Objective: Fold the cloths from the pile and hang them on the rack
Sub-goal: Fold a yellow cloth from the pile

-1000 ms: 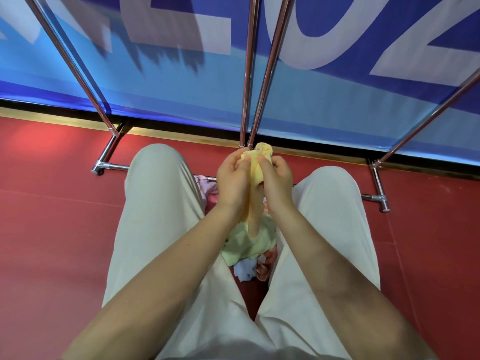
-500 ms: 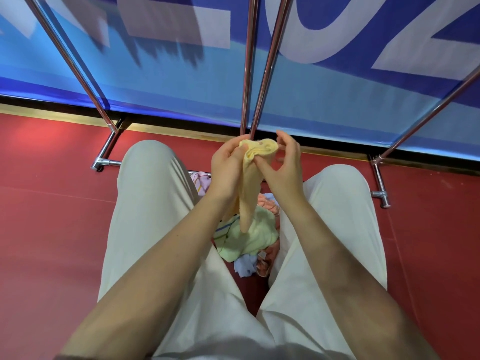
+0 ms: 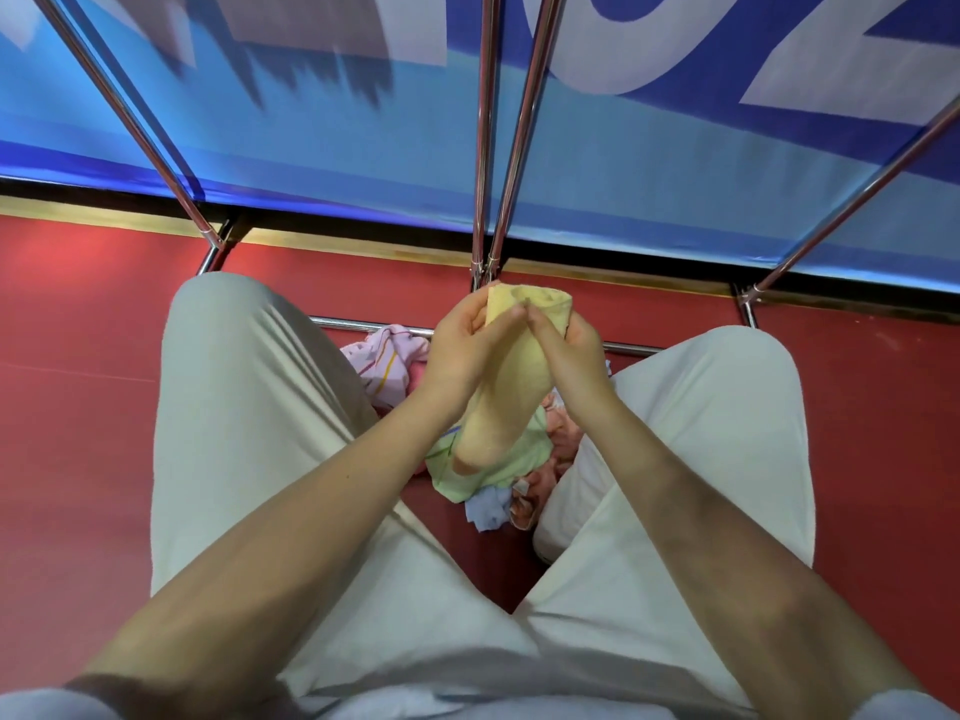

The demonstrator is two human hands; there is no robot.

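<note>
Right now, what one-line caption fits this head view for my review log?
Both hands, left hand and right hand, grip a folded yellow cloth above the mixed cloth pile, before the chrome rack.

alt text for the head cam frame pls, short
Both hands, left hand and right hand, hold the top of a folded yellow cloth that hangs between the person's knees. Below it a pile of cloths lies on the red floor; the metal rack rises just ahead, before a blue banner.
</note>
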